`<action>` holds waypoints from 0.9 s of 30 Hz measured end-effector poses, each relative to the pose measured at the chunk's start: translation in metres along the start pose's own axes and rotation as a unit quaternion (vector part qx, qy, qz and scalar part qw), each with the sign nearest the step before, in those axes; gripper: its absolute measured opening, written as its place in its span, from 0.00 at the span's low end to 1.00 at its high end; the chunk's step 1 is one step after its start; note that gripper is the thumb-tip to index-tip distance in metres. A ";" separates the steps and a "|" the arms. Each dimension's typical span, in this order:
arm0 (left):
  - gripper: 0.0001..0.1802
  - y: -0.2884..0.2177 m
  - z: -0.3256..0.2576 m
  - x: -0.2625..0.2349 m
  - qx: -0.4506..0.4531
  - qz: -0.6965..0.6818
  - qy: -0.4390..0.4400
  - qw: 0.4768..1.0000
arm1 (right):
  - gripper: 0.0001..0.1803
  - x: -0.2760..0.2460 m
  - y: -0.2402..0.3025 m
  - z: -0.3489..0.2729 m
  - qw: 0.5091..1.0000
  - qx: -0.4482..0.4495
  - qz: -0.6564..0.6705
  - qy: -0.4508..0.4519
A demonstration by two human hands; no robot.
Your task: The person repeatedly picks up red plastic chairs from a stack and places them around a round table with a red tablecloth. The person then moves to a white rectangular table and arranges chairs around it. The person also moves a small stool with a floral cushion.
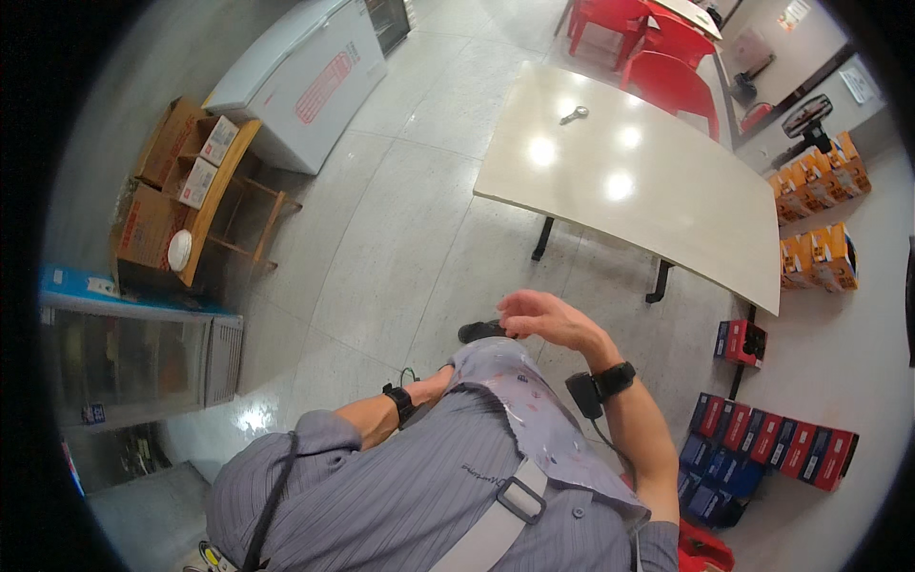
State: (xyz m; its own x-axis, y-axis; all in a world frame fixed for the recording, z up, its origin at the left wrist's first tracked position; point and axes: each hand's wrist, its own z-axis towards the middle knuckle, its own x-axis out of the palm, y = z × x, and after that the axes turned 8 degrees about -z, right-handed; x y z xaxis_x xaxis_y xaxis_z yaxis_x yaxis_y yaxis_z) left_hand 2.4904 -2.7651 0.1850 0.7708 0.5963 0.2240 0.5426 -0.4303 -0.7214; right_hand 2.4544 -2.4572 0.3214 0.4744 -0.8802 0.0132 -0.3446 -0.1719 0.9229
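Observation:
My right hand [541,317] is raised in front of my body, over the floor. Its fingers are loosely bent, with a gap to the thumb, and nothing shows in them. A black wristband with a small box and a cable [599,383] sits on that wrist. My left hand [434,386] hangs low beside the patterned grey apron [500,377]; its fingers are hidden behind the cloth. The left wrist also wears a black band [399,404]. A dark shoe [479,331] shows just past the apron. Neither hand touches the pale table [572,176] ahead.
On the table lies a small grey object with a rounded end [574,115]. Red chairs [672,88] stand behind it. Stacked boxes [767,443] line the right wall. At left are a white chest freezer [305,91], a wooden stand with cartons [152,224] and a glass-fronted cooler [133,353].

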 end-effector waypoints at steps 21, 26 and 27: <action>0.31 -0.029 0.022 0.047 0.138 0.147 0.042 0.978 | 0.21 0.025 -0.010 0.008 0.995 0.003 0.044 0.092; 0.31 -0.003 -0.015 0.037 0.153 0.284 0.088 0.942 | 0.21 0.030 -0.015 0.005 0.994 0.033 0.042 0.097; 0.31 0.006 -0.029 0.033 0.161 0.314 0.100 0.930 | 0.21 0.031 -0.014 0.004 0.993 0.040 0.035 0.103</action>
State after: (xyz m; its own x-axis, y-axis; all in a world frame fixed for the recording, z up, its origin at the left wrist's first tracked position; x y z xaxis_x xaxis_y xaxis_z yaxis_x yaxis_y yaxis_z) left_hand 2.5286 -2.7675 0.2068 0.9664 0.1438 -0.2132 -0.1388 -0.4064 -0.9031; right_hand 2.4708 -2.4837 0.3073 0.5994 -0.7837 0.1628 -0.4421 -0.1546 0.8835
